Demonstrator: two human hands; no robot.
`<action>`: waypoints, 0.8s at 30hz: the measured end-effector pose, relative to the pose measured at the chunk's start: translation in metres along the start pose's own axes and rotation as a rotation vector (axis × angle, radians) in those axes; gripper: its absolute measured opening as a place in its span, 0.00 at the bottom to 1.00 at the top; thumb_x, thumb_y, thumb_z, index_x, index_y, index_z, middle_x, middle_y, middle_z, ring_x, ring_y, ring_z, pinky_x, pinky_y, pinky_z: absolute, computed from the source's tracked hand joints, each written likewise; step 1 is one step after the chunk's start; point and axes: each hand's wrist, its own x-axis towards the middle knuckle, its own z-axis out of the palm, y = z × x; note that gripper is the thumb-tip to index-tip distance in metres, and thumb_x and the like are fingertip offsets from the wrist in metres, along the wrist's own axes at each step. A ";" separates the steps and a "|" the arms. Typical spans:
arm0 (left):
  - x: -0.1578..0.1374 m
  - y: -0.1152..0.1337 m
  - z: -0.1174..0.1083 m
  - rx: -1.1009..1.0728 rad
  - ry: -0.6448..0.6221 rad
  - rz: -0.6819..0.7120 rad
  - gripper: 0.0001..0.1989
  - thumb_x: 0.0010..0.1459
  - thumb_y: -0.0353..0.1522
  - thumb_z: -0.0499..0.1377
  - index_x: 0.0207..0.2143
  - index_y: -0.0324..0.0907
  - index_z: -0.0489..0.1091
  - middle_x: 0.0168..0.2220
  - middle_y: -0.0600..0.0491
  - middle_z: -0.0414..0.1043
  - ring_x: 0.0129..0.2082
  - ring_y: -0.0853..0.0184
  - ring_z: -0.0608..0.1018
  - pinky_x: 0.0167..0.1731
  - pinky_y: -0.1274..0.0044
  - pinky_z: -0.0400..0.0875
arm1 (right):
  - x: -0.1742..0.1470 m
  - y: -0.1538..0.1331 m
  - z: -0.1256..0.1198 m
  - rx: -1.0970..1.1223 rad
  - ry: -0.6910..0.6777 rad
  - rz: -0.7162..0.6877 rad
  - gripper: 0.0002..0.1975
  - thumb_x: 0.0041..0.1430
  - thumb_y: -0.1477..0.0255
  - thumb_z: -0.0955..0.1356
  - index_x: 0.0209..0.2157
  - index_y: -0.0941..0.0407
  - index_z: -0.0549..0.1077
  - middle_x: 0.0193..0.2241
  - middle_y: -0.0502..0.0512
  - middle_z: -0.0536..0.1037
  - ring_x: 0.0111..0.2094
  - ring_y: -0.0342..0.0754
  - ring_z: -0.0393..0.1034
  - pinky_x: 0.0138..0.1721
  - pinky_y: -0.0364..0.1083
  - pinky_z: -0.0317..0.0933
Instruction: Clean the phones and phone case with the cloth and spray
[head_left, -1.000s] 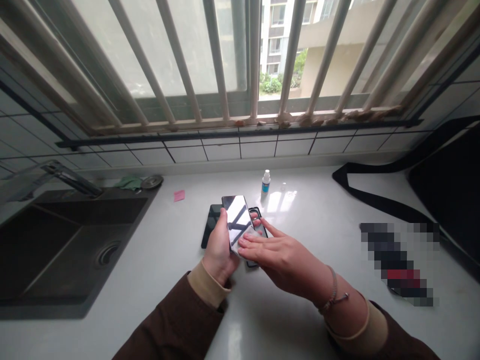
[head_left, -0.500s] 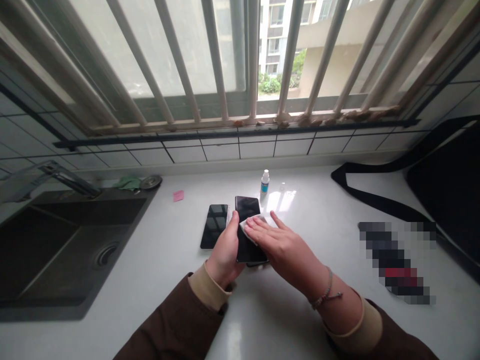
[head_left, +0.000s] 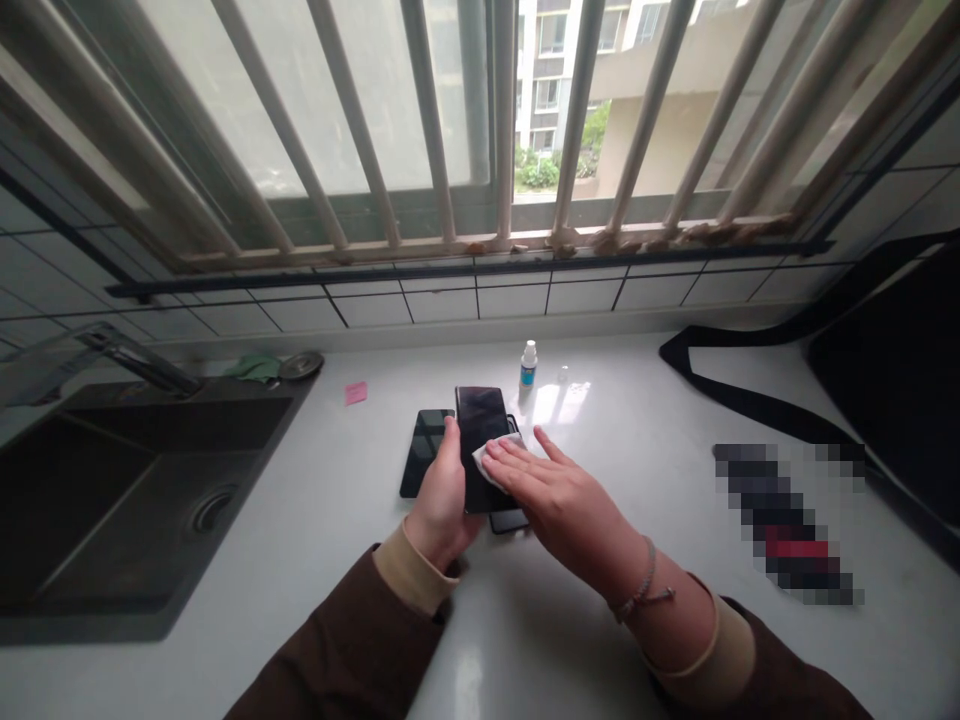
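My left hand [head_left: 439,490] grips a black smartphone [head_left: 482,410] by its left edge, thumb along the side, screen facing up. Over the screen, my right hand [head_left: 570,500] presses a folded white wipe [head_left: 491,460] with its fingers straight and together, the thumb held apart. A second dark-screened phone [head_left: 421,450] lies on the counter just left of the held one, partly behind my left hand. Beneath the held phone, a dark-rimmed flat object [head_left: 510,521] rests on the counter, mostly covered; its kind cannot be made out.
A small white bottle with a blue label [head_left: 529,368] stands behind the phones, beside a small clear cap [head_left: 563,374]. A pink paper slip [head_left: 355,393] lies near the sink [head_left: 169,622]. Right of my hands are a black strap [head_left: 757,390] and a blurred-out object [head_left: 787,530].
The held phone and both hands have shifted slightly left, with the wipe still on the screen. More of the dark-rimmed object underneath now shows on the right.
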 end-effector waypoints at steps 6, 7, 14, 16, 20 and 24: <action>-0.002 -0.002 0.001 0.009 -0.030 -0.053 0.34 0.75 0.51 0.48 0.56 0.29 0.77 0.47 0.34 0.83 0.49 0.53 0.85 0.58 0.65 0.77 | 0.001 -0.003 -0.001 -0.015 0.002 -0.031 0.25 0.73 0.85 0.59 0.65 0.59 0.72 0.65 0.60 0.74 0.68 0.54 0.67 0.75 0.62 0.51; -0.003 0.001 0.002 0.014 0.007 -0.043 0.35 0.74 0.51 0.48 0.55 0.29 0.77 0.45 0.34 0.83 0.46 0.54 0.86 0.55 0.66 0.79 | 0.001 -0.005 -0.002 0.014 -0.003 -0.078 0.24 0.73 0.85 0.59 0.64 0.59 0.72 0.64 0.58 0.75 0.68 0.52 0.67 0.75 0.60 0.51; 0.000 0.013 0.003 0.021 0.162 0.090 0.36 0.74 0.53 0.44 0.49 0.31 0.78 0.35 0.39 0.83 0.31 0.57 0.86 0.37 0.68 0.83 | 0.001 -0.009 -0.004 0.114 -0.001 -0.177 0.21 0.72 0.83 0.62 0.61 0.58 0.75 0.60 0.56 0.79 0.65 0.49 0.71 0.76 0.57 0.49; 0.001 0.011 0.002 0.027 0.144 0.119 0.34 0.75 0.52 0.45 0.49 0.32 0.78 0.37 0.38 0.84 0.35 0.56 0.86 0.42 0.68 0.83 | 0.001 -0.006 -0.001 0.057 0.003 -0.111 0.23 0.71 0.84 0.61 0.62 0.60 0.74 0.62 0.60 0.78 0.66 0.50 0.70 0.75 0.58 0.51; 0.001 0.004 0.003 0.017 0.104 0.074 0.33 0.75 0.51 0.47 0.50 0.31 0.78 0.39 0.37 0.83 0.38 0.56 0.86 0.45 0.68 0.83 | 0.001 -0.006 0.002 0.001 0.007 -0.079 0.24 0.71 0.85 0.60 0.64 0.62 0.72 0.63 0.62 0.76 0.67 0.53 0.69 0.74 0.59 0.55; -0.002 0.007 0.005 0.027 0.110 0.037 0.35 0.74 0.52 0.46 0.46 0.32 0.79 0.34 0.39 0.82 0.30 0.58 0.85 0.36 0.68 0.84 | 0.002 -0.011 -0.002 0.093 -0.012 -0.202 0.21 0.73 0.83 0.61 0.62 0.60 0.74 0.63 0.58 0.77 0.67 0.50 0.69 0.74 0.55 0.55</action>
